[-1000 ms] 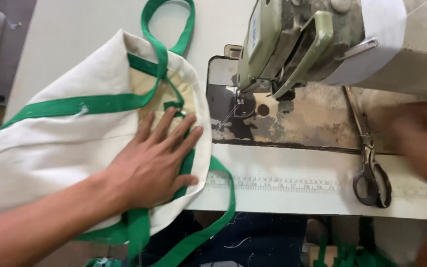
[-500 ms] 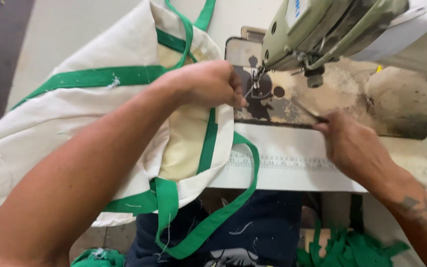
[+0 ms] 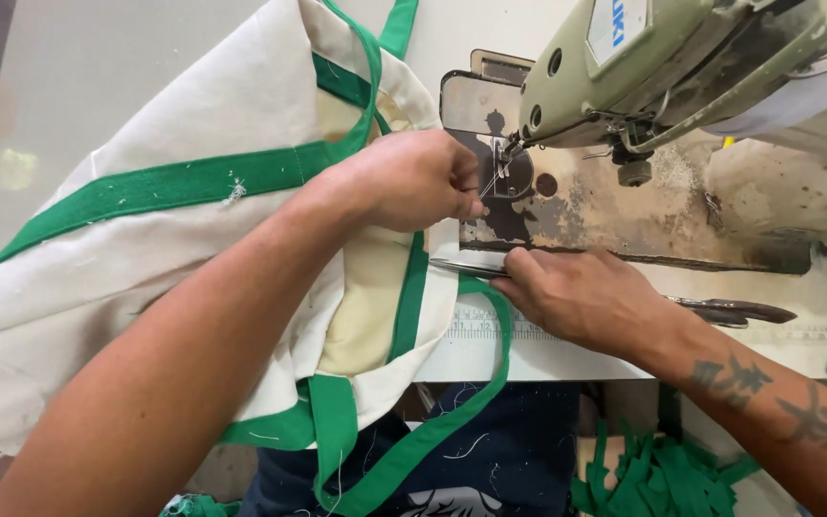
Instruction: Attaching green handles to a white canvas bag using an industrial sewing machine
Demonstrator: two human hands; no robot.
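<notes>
Left hand [image 3: 413, 182] pinched on thread at needle; right hand [image 3: 576, 297] gripping scissors [image 3: 720, 309], blades just beneath left fingers. Cream bag [image 3: 145, 258] under left forearm. Step: thread trimming; next likely needs precise snip.

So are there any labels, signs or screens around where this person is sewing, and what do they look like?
Label plate: on the sewing machine's head, top of view; small pale rectangle with blue lettering.
Printed ruler strip: along the table's front edge, near the right hand; white with fine dark marks.
No screens or packages.

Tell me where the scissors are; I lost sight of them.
In the head view, the scissors lie under the right hand, right of centre, before the sewing machine.
</notes>
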